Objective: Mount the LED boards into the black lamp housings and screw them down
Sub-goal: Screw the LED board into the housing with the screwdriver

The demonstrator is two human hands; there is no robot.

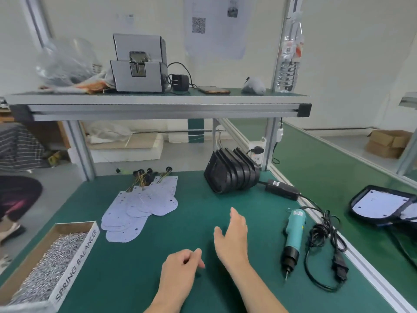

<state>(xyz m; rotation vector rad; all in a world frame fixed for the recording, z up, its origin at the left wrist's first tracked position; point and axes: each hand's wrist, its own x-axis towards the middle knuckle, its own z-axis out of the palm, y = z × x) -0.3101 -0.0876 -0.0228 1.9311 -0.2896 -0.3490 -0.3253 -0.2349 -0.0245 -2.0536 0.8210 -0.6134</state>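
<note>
I am watching both grips hovering over the green tabletop [198,199], each holding nothing. The right grip [232,236] is stretching out flat with straight fingers. The left grip [180,269] is lying loosely curled at its 7 o'clock. The LED boards [140,208] are lying fanned in a pile at 10 o'clock of the right grip, well apart from it. The black lamp housings [232,175] are standing nested on edge at 12 o'clock. The electric screwdriver [293,236] is lying at 3 o'clock, its cord [322,245] coiling near the tabletop's right edge. Bare mat is lying open between grips and boards. The cardboard screw tray [76,265] at 9 o'clock is showing "SPRING BALANCER".
</note>
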